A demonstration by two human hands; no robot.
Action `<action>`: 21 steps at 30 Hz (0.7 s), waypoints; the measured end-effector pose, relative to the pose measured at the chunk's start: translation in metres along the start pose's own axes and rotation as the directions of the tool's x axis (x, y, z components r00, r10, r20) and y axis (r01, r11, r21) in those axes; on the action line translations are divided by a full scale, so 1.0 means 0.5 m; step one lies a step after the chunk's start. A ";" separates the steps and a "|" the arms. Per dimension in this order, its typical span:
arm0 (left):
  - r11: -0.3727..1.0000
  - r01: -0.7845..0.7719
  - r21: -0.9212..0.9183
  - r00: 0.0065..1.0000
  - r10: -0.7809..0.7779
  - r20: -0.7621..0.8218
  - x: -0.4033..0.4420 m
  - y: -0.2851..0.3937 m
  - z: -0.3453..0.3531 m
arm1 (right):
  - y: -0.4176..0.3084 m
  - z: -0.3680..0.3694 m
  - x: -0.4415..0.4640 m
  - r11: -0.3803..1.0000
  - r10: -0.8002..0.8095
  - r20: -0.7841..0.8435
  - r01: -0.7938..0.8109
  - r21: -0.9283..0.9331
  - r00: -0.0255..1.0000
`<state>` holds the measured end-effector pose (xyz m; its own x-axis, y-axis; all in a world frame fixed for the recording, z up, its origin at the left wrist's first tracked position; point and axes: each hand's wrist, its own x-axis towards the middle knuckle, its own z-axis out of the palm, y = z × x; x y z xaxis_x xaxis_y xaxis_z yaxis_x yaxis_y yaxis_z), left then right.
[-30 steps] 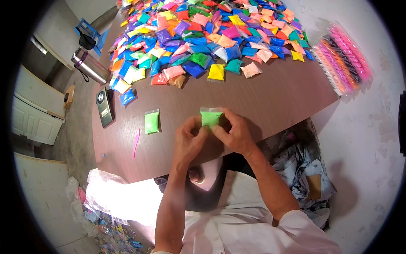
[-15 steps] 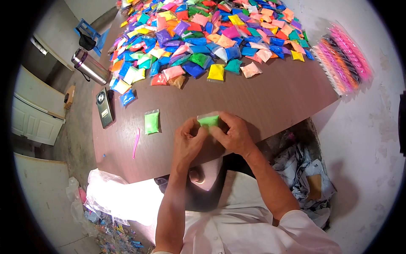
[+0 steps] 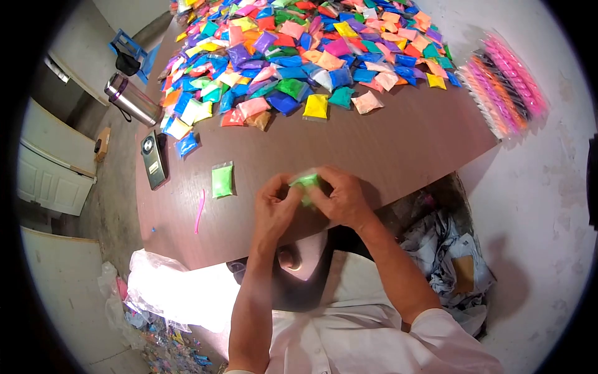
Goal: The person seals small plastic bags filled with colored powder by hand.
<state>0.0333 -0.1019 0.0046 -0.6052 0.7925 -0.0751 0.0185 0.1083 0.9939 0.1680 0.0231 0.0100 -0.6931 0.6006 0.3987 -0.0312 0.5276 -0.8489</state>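
Between my two hands, above the brown table [image 3: 261, 149], is a small green packet [image 3: 305, 181], partly hidden by my thumbs and fingers. My left hand [image 3: 276, 202] grips its left side, and my right hand [image 3: 341, 196] pinches the right side. A second green packet [image 3: 222, 180] lies flat on the table to the left of my hands. Left of that one rests a thin pink strip [image 3: 200, 212].
Many colourful packets [image 3: 286, 62] are heaped at the back. A dark phone [image 3: 153, 159] and a steel flask [image 3: 132, 100] are on the left. Bagged pink, orange and black pieces [image 3: 504, 87] sit at the right edge. Crumpled plastic [image 3: 156, 280] hangs at the lower left.
The green packet between my hands has tilted and bunched, so less of its face shows. My fingers have drawn slightly closer around it.
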 end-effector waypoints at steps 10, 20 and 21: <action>0.996 -0.054 -0.076 0.999 0.054 -0.006 0.003 0.006 0.000 | -0.001 -0.007 -0.009 0.976 0.167 0.031 -0.170 0.136 0.985; 0.988 -0.151 -0.033 0.988 0.150 -0.042 0.008 -0.022 0.000 | 0.002 0.011 -0.007 0.986 0.151 -0.009 -0.150 0.067 0.989; 0.987 -0.158 -0.033 0.986 0.156 -0.055 0.007 -0.017 0.001 | 0.007 0.014 -0.008 0.979 0.188 -0.020 -0.186 0.077 0.982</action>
<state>0.0315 -0.0998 -0.0041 -0.6379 0.7654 0.0855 0.0876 -0.0381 0.9954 0.1659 0.0184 0.0030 -0.6720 0.7011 0.2384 0.0432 0.3585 -0.9325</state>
